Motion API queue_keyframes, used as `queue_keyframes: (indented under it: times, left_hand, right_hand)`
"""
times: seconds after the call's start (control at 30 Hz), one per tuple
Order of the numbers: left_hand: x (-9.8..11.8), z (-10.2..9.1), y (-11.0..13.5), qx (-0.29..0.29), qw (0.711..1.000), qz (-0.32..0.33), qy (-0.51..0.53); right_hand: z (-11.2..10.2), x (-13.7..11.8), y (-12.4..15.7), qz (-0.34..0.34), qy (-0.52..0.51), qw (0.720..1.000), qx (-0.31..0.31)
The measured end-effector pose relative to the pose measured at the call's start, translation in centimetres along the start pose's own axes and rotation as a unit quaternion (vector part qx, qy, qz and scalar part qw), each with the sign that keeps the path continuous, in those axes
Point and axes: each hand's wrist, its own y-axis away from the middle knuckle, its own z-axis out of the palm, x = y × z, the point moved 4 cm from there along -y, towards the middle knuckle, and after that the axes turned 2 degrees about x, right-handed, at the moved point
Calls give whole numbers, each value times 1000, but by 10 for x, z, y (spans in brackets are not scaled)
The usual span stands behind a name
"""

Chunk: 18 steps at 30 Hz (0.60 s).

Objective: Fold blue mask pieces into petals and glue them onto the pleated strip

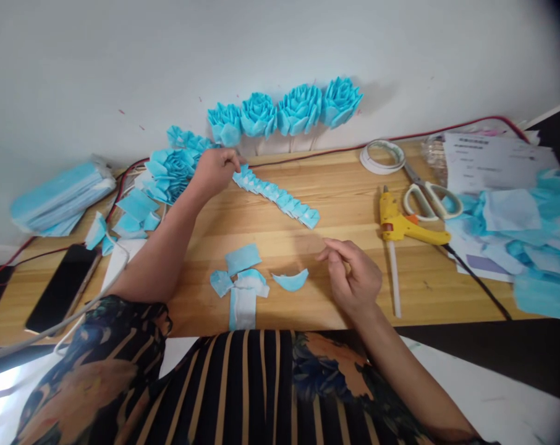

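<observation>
My left hand [216, 171] reaches to the far side of the table, its fingers pinched at the upper end of a row of folded blue fabric petals [280, 198]. They seem to grip the end petal, though the fingertips partly hide it. My right hand [355, 275] hovers over the front of the table with its fingers curled in, and nothing shows in it. Just left of it lies a curved blue offcut [291, 280]. Several cut blue and white fabric pieces [243, 259] lie farther left, near my body.
Blue fabric flowers [301, 109] on sticks line the wall, with more flowers [169, 173] beyond my left arm. A yellow glue gun [394, 222], scissors [431, 199] and tape roll [382, 156] are at right, beside blue scraps [539, 247]. At left are a phone [62, 289] and stacked masks [62, 196].
</observation>
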Motion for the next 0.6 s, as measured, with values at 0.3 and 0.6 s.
queue_keyframes:
  times: [0.3, 0.6]
  left_hand:
    - [3, 6, 2, -6, 1000, 13, -6]
    - [8, 14, 5, -49, 998, 35, -8]
  right_hand:
    - [-1, -1, -1, -2, -2, 1000, 0]
    - [0, 0, -1, -10, -16, 1000, 3]
